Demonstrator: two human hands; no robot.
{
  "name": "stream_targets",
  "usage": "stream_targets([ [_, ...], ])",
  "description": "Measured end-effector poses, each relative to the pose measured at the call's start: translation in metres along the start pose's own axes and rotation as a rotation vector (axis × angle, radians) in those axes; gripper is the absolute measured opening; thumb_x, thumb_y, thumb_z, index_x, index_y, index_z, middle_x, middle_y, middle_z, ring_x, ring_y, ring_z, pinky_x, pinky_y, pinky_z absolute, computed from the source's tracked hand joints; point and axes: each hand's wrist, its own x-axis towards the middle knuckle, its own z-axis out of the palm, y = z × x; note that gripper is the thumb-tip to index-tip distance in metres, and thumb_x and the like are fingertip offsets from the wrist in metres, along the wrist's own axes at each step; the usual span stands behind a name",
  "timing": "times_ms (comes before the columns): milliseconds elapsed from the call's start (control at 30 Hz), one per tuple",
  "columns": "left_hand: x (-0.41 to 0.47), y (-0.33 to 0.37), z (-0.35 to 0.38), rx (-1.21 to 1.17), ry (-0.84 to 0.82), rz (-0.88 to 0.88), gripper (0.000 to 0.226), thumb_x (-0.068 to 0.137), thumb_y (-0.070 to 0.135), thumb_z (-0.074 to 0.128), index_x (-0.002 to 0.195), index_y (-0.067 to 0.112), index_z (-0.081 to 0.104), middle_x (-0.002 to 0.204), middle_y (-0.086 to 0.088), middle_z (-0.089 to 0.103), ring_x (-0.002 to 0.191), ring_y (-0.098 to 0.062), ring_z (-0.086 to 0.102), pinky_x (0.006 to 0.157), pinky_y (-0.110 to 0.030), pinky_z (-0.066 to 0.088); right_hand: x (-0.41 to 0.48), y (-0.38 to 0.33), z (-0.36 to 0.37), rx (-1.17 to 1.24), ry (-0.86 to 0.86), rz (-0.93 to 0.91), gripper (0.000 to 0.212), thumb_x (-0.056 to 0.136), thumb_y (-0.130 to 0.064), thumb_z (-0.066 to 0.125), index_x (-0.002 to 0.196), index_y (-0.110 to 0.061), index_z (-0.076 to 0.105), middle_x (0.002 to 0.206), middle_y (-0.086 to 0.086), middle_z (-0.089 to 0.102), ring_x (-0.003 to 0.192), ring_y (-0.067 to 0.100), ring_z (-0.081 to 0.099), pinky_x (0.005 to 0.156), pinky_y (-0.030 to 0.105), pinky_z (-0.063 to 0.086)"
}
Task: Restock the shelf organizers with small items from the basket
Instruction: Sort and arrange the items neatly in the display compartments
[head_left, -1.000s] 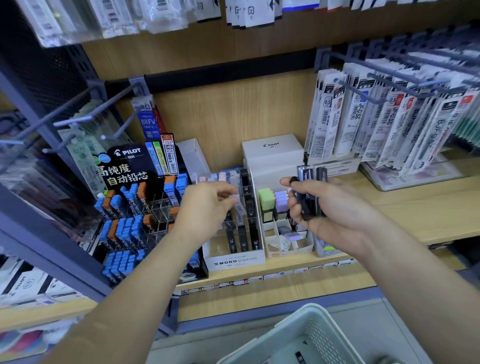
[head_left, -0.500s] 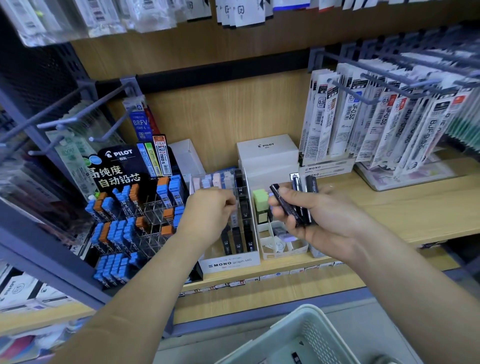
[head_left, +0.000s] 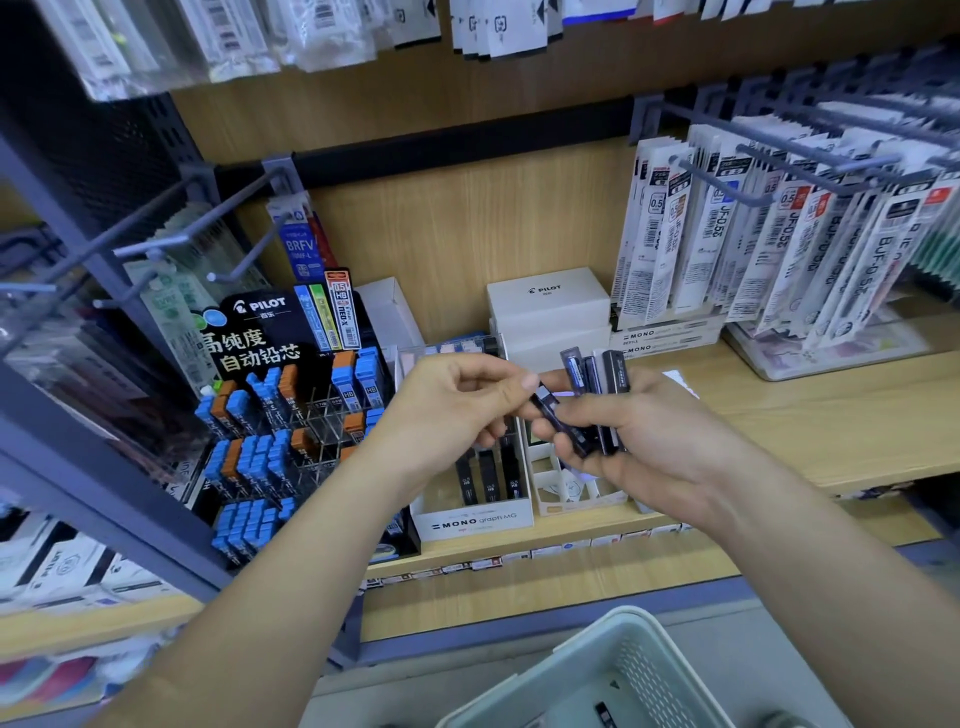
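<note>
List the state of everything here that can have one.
left hand: pinches the angled lead case at its tip.
right hand: grips the lead case bundle.
angled lead case: held by both hands.
lead case bundle: upright in the right hand.
MONO organizer: partly filled.
Pilot rack: several slots empty.
white Pilot box: closed.
basket: holds a dark item.

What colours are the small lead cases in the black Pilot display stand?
The lead cases are blue and orange; the head view shows them best.
</note>
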Motion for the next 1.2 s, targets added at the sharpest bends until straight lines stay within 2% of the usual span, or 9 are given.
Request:
stream_targets([
  [233,0.000,-0.002,-0.006,-0.049,0.006,-0.027,0.011,0.081,0.016,0.071,0.089,0.009,0.073,0.064,-0.001,0.065,0.052,-0.006,0.050,0.049,-0.017,0.044,-0.001,0.004,0.007,-0.064,-0.049,-0.029,0.022,0.089,0.006,0.060,0.110,0.004,0.065,0.088,0.018,0.073,0.082,0.026,0.072,0.076,0.028,0.060],
  [400,0.003,0.003,-0.027,-0.105,0.126,0.025,0.009,0.081,0.002,0.068,0.088,0.007,0.073,0.065,-0.005,0.069,0.059,-0.011,0.063,0.058,-0.017,0.054,0.002,0.002,0.011,0.015,0.148,0.002,0.022,0.091,-0.006,0.063,0.109,0.007,0.062,0.078,0.015,0.060,0.061,0.022,0.068,0.051,0.026,0.057],
  [500,0.002,0.002,-0.044,0.195,0.229,0.064,0.010,0.082,0.005,0.071,0.084,0.014,0.075,0.069,-0.005,0.072,0.065,-0.017,0.068,0.059,-0.017,0.056,0.002,-0.001,0.005,-0.082,0.201,0.006,0.027,0.093,-0.012,0.060,0.118,-0.001,0.061,0.074,0.010,0.054,0.053,0.017,0.064,0.036,0.019,0.040],
  [600,0.002,-0.009,-0.051,0.560,0.248,0.074,0.008,0.080,0.013,0.075,0.085,0.019,0.075,0.069,0.005,0.070,0.069,-0.010,0.068,0.064,-0.018,0.055,0.003,-0.002,0.003,-0.105,0.199,-0.001,0.021,0.097,-0.014,0.055,0.117,-0.008,0.058,0.064,0.007,0.062,0.050,0.018,0.061,0.034,0.018,0.030],
  [700,0.003,-0.021,-0.049,0.712,0.192,0.067,0.009,0.079,0.018,0.076,0.088,0.020,0.075,0.073,0.011,0.068,0.072,-0.003,0.065,0.079,-0.028,0.056,0.005,0.000,0.002,-0.113,0.181,-0.009,0.018,0.098,-0.014,0.054,0.112,-0.002,0.055,0.069,0.009,0.066,0.050,0.017,0.059,0.035,0.019,0.032],
  [800,0.005,-0.027,-0.045,0.781,0.150,0.069,0.012,0.081,0.021,0.075,0.092,0.020,0.073,0.076,0.011,0.067,0.075,-0.002,0.064,0.079,-0.025,0.055,0.005,0.002,0.003,-0.080,0.169,-0.005,0.029,0.094,-0.010,0.061,0.117,0.008,0.057,0.076,0.010,0.063,0.054,0.013,0.057,0.040,0.018,0.042],
  [933,0.008,-0.033,-0.041,0.901,0.097,0.096,0.012,0.082,0.022,0.074,0.093,0.018,0.072,0.081,0.006,0.069,0.079,-0.007,0.064,0.076,-0.021,0.051,0.007,0.003,0.002,0.032,0.150,0.008,0.036,0.090,-0.004,0.064,0.123,0.007,0.055,0.080,0.008,0.063,0.060,0.015,0.060,0.055,0.023,0.055],
  [1067,0.011,-0.039,-0.040,0.989,0.042,0.096,0.013,0.083,0.023,0.073,0.095,0.017,0.073,0.086,0.002,0.072,0.083,-0.012,0.065,0.082,-0.032,0.054,0.007,0.003,-0.002,0.026,0.125,0.014,0.036,0.091,-0.003,0.063,0.124,0.006,0.054,0.076,0.005,0.068,0.062,0.015,0.060,0.052,0.022,0.053],
  [1200,0.012,-0.047,-0.037,1.039,-0.002,0.075,0.013,0.084,0.024,0.072,0.095,0.018,0.072,0.087,0.003,0.071,0.084,-0.013,0.064,0.079,-0.027,0.052,0.006,0.002,-0.002,-0.028,0.149,0.004,0.042,0.086,-0.008,0.069,0.123,0.007,0.056,0.081,0.012,0.064,0.063,0.014,0.062,0.048,0.018,0.050],
])
